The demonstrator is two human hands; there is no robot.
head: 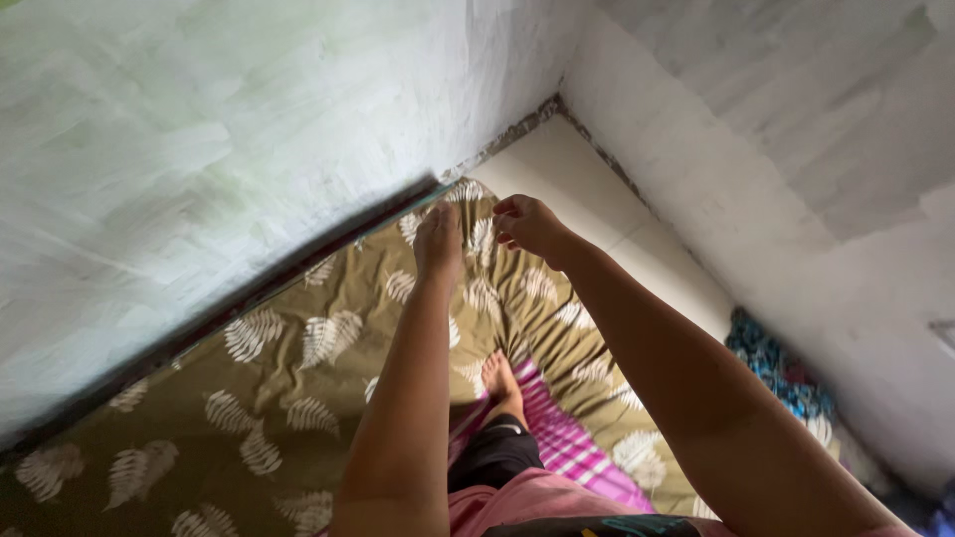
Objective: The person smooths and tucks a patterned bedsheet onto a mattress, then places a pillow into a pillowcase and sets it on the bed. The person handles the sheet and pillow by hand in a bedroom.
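Corner-tucking looks in hand: left hand [438,239] presses flat on the sheet [298,398] by the wall [199,149]; right hand [527,224] pinches its edge, fingers narrow; next, a firm pull.

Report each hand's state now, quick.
Left hand: pressed flat on the olive leaf-print bedsheet near the wall, holding nothing.
Right hand: fingers curled, pinching the sheet's corner.

Soft, even daylight is filling the room, casting no hard shadows. The pale wall [199,129] is smearing with motion blur, the far corner is looking hazy, and the straight edges are bending toward the frame's borders.
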